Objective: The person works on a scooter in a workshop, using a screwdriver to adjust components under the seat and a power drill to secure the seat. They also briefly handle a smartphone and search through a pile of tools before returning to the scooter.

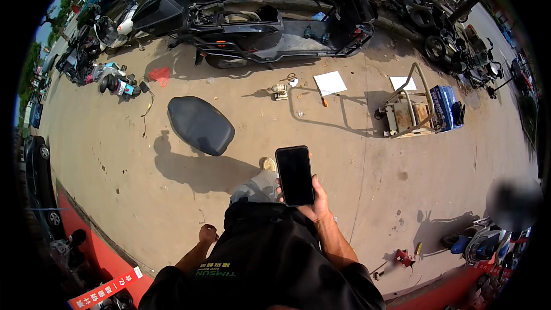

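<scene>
Phone (294, 175) is gripped in right hand (317, 206), seemingly for viewing; waking it probably comes next. Left hand's (209, 234) grip cannot be told.

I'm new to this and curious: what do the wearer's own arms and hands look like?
The left hand and right hand show no gloves. Black sleeves leave much of the forearms uncovered. The black top carries yellow and green lettering.

Black scooter (264, 35) along the far edge of the pavement (270, 123) — blue carton (443, 106) beside a hand trolley (397, 118), toward the right edge.
</scene>
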